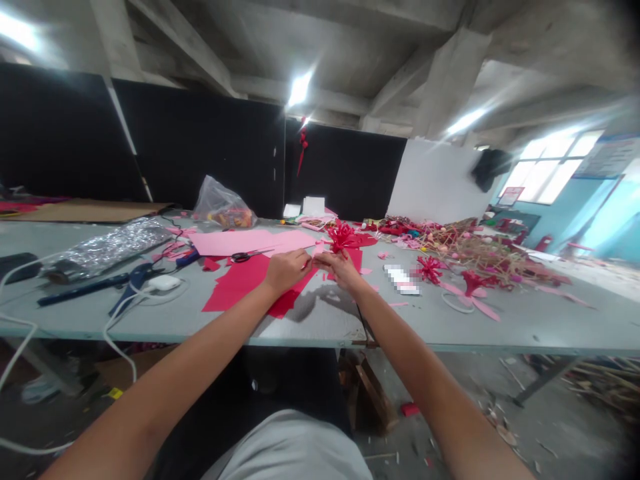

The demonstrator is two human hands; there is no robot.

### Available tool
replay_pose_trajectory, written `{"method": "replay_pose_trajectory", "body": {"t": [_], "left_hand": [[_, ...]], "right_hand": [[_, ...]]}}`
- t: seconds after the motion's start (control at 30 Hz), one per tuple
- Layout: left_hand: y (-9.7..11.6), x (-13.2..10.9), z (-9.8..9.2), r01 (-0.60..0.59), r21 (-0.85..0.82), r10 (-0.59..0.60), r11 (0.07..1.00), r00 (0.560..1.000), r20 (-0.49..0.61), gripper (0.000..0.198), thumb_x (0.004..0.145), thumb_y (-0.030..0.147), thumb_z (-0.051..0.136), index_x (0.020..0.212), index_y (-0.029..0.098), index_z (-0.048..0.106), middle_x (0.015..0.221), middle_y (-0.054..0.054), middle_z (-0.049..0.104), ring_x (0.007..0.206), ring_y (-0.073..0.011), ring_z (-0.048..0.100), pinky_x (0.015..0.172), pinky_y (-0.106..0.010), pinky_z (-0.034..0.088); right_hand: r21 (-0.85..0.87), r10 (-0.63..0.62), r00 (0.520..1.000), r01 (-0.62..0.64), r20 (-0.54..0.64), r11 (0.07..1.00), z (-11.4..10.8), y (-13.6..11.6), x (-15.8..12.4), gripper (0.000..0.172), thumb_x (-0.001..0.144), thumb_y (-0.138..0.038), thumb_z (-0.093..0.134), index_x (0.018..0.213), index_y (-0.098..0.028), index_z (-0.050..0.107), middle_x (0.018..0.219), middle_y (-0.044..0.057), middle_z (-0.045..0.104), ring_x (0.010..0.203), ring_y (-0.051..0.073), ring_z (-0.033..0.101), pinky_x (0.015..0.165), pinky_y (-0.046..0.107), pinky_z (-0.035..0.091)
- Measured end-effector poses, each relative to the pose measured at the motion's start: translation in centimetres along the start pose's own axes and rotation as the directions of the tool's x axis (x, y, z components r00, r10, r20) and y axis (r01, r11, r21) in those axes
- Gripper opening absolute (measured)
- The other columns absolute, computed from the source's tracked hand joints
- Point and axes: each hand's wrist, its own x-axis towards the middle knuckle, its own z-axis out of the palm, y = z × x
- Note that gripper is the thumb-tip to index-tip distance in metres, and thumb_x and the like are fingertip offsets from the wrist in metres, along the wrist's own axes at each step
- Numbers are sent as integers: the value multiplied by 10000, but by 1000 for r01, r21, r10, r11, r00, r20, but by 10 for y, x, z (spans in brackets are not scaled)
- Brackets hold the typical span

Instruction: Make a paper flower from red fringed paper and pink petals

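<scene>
Over the red paper sheets (240,287), my left hand (287,270) has its fingers closed at a small pink paper piece (319,249). Close beside it, my right hand (343,268) is closed around the base of a red paper flower (341,235), whose fringed head stands above the fingers. A thin dark stem (364,320) runs down from under my right hand past the table edge. The fingertips nearly meet at the pink piece, and their exact grip is partly hidden. Behind my left hand lie pink paper sheets (230,242) and scissors (241,257).
On the left are a glue gun (133,287), a white charger (164,283), cables and a silvery wrapped roll (113,248). A clear plastic bag (220,203) stands behind. To the right lie a blurred-out phone-like object (401,279), finished-looking flowers (473,283) and dried stems (480,243).
</scene>
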Motion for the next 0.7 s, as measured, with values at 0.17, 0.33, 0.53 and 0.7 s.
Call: {"method": "replay_pose_trajectory", "body": {"t": [0.17, 0.33, 0.53, 0.7], "left_hand": [[-5, 0, 3, 138, -233, -150, 963, 988, -33, 97, 886, 267, 652, 931, 207, 713, 920, -24, 728, 693, -138, 601, 632, -275, 382], [-21, 0, 12, 346, -577, -359, 740, 928, 95, 194, 837, 340, 674, 932, 174, 708, 771, -6, 671, 586, -123, 525, 576, -252, 403], [-26, -3, 25, 428, -694, -343, 579, 900, 268, 304, 816, 439, 704, 886, 147, 753, 619, 16, 609, 539, -118, 486, 544, -249, 365], [-26, -3, 28, 450, -728, -362, 518, 886, 289, 303, 762, 429, 748, 869, 146, 752, 606, 22, 601, 531, -111, 468, 542, -248, 352]], "right_hand": [[1, -134, 991, 134, -8, 991, -9, 9, 8, 513, 619, -268, 882, 950, -258, 491, 760, -48, 696, 798, 199, 734, 808, 391, 627], [-43, -161, 987, 162, 15, 986, -10, 11, 9, 490, 627, -268, 870, 929, -256, 485, 771, -52, 683, 768, 188, 730, 819, 390, 626], [-82, -121, 992, 122, 21, 989, -8, 11, 7, 474, 630, -286, 879, 908, -247, 497, 765, -41, 707, 700, 181, 726, 792, 380, 632], [-73, -133, 990, 135, 36, 988, -8, 13, 8, 477, 631, -261, 888, 924, -245, 511, 758, -41, 715, 691, 185, 732, 773, 369, 634]]}}
